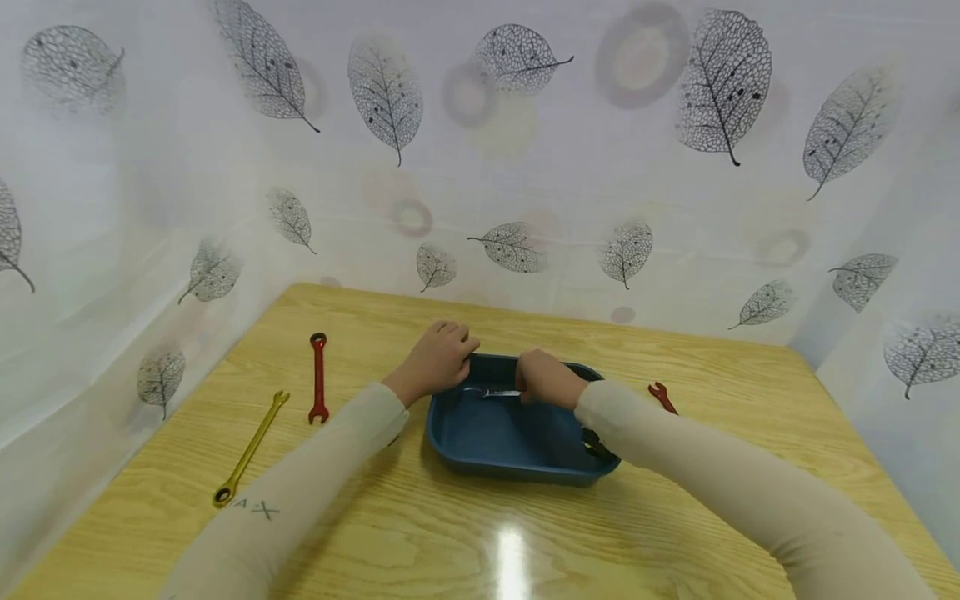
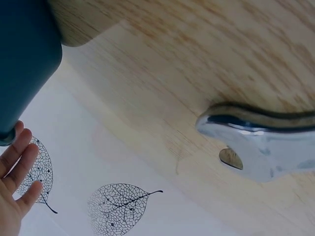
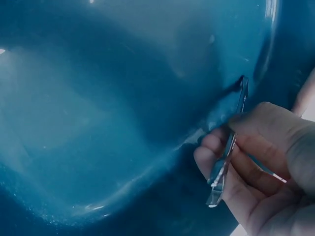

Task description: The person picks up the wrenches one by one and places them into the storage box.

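Right hand (image 1: 547, 379) pinches a silver wrench (image 1: 501, 393) inside the blue tray (image 1: 495, 433); left hand (image 1: 438, 358) has its fingers loosely extended, touching the tray's rim at the far left corner. The work looks partway: the pinched wrench is within the tray's walls but not let go, while four others lie outside. Of these, a second silver wrench (image 2: 261, 142) lies left of the tray, hidden from the head view; a red wrench (image 1: 318, 379) and a yellow wrench (image 1: 252, 446) lie farther left of it. Another red wrench (image 1: 663, 397) lies right of the tray, partly covered by the right sleeve (image 1: 712, 467). Visible count: one tray, two silver wrenches, two red, one yellow. Something dark and yellowish (image 1: 597, 446) shows at the tray's right end; I cannot tell what.
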Motion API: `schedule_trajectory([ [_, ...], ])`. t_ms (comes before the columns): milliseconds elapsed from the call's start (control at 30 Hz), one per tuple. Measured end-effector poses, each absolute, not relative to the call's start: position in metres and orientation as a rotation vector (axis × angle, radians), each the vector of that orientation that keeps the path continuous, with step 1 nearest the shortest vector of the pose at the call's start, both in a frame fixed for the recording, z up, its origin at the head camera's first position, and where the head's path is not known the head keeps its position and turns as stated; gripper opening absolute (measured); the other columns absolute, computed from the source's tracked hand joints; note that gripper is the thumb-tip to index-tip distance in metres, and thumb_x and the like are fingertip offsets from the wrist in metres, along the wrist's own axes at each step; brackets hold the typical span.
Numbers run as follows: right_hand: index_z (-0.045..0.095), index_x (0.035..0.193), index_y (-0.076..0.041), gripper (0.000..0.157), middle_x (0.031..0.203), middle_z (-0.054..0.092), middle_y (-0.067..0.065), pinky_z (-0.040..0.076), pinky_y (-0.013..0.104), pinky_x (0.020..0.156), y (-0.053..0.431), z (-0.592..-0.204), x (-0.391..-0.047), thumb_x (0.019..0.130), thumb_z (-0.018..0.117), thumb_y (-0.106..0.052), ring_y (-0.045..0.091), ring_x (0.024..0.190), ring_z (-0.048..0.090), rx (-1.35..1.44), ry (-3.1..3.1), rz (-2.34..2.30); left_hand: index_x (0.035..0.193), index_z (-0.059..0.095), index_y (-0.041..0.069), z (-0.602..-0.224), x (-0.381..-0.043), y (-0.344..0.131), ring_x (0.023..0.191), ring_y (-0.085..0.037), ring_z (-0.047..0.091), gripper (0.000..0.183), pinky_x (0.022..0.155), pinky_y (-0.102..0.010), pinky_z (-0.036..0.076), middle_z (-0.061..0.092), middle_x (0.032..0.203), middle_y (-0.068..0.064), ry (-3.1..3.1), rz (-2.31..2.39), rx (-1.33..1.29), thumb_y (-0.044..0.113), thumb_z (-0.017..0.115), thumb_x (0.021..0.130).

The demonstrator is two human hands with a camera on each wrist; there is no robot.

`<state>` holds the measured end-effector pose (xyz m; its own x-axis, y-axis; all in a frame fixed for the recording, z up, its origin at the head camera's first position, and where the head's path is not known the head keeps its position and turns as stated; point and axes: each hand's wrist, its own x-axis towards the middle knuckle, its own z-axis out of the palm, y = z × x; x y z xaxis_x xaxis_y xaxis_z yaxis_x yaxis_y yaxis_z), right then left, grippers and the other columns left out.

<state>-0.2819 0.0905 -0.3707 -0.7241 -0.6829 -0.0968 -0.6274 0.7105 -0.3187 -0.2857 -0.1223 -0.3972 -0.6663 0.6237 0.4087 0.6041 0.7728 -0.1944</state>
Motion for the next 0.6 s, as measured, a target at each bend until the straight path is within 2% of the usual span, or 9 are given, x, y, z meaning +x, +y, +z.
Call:
schedule_trajectory([
  [100, 0.031, 0.046, -0.017, 0.051, 0.048, 0.019, -0.007, 0.014, 0.023, 0.047, 0.0892, -0.3709, -0.2816, 0.073, 0.068, 0.004, 0.007, 0.047, 0.013, -1.09, 2.713, -0.369, 0.092, 0.063, 0.011, -0.3977, -0.2875, -0.1223, 0.089, -0.026, 0.059, 0.01, 0.088, -0.041, 0.045, 0.06, 0.089, -0.006, -2.509, 0.049, -0.93, 0.015, 0.061, 0.083],
  [133, 0.026, 0.047, -0.018, 0.053, 0.05, 0.014, -0.006, 0.012, 0.023, 0.049, 0.0887, -0.371, -0.2816, 0.072, 0.067, 0.005, 0.008, 0.049, 0.01, -1.106, 2.72, -0.348, 0.091, 0.063, 0.011, -0.3978, -0.2881, -0.1225, 0.089, -0.025, 0.059, 0.009, 0.088, -0.041, 0.045, 0.059, 0.088, -0.006, -2.506, 0.044, -0.934, 0.015, 0.061, 0.083],
  [200, 0.025, 0.048, -0.019, 0.054, 0.049, 0.014, -0.008, 0.012, 0.023, 0.048, 0.0874, -0.3715, -0.2814, 0.07, 0.067, 0.007, 0.008, 0.048, 0.011, -1.116, 2.752, -0.295, 0.092, 0.063, 0.011, -0.3979, -0.2893, -0.1226, 0.089, -0.025, 0.059, 0.01, 0.088, -0.041, 0.045, 0.059, 0.089, -0.006, -2.509, 0.045, -0.938, 0.015, 0.061, 0.082],
  [267, 0.031, 0.047, -0.018, 0.05, 0.047, 0.022, -0.008, 0.017, 0.022, 0.046, 0.0858, -0.3725, -0.2808, 0.069, 0.068, 0.007, 0.007, 0.047, 0.017, -1.111, 2.786, -0.219, 0.092, 0.063, 0.011, -0.398, -0.2899, -0.1227, 0.09, -0.025, 0.059, 0.01, 0.088, -0.041, 0.045, 0.059, 0.089, -0.006, -2.51, 0.048, -0.94, 0.015, 0.061, 0.082],
  [333, 0.042, 0.048, -0.014, 0.04, 0.046, 0.038, -0.006, 0.025, 0.022, 0.045, 0.0845, -0.3742, -0.2803, 0.069, 0.069, 0.007, 0.007, 0.047, 0.027, -1.11, 2.822, -0.14, 0.091, 0.062, 0.011, -0.3978, -0.2899, -0.1227, 0.09, -0.025, 0.059, 0.01, 0.088, -0.041, 0.045, 0.059, 0.089, -0.006, -2.507, 0.045, -0.944, 0.015, 0.061, 0.082],
  [433, 0.056, 0.055, -0.008, 0.026, 0.054, 0.057, 0.002, 0.035, 0.024, 0.047, 0.0826, -0.3756, -0.2787, 0.071, 0.07, 0.007, 0.008, 0.05, 0.038, -1.11, 2.851, -0.065, 0.09, 0.062, 0.011, -0.3979, -0.2896, -0.1228, 0.09, -0.025, 0.059, 0.009, 0.088, -0.041, 0.045, 0.058, 0.089, -0.006, -2.505, 0.036, -0.948, 0.014, 0.062, 0.082],
  [533, 0.056, 0.055, -0.008, 0.027, 0.055, 0.059, 0.005, 0.035, 0.026, 0.048, 0.0811, -0.3768, -0.2773, 0.075, 0.066, 0.008, 0.01, 0.05, 0.039, -1.128, 2.869, -0.027, 0.09, 0.061, 0.011, -0.3982, -0.2894, -0.1228, 0.089, -0.026, 0.059, 0.009, 0.088, -0.041, 0.045, 0.058, 0.088, -0.006, -2.505, 0.024, -0.951, 0.013, 0.062, 0.081],
  [600, 0.055, 0.056, -0.007, 0.027, 0.056, 0.06, 0.007, 0.039, 0.028, 0.049, 0.0806, -0.3787, -0.2766, 0.078, 0.063, 0.007, 0.011, 0.05, 0.045, -1.152, 2.887, 0.006, 0.089, 0.061, 0.011, -0.3983, -0.2893, -0.1225, 0.089, -0.025, 0.059, 0.008, 0.088, -0.041, 0.045, 0.058, 0.088, -0.006, -2.51, 0.026, -0.951, 0.014, 0.062, 0.081],
])
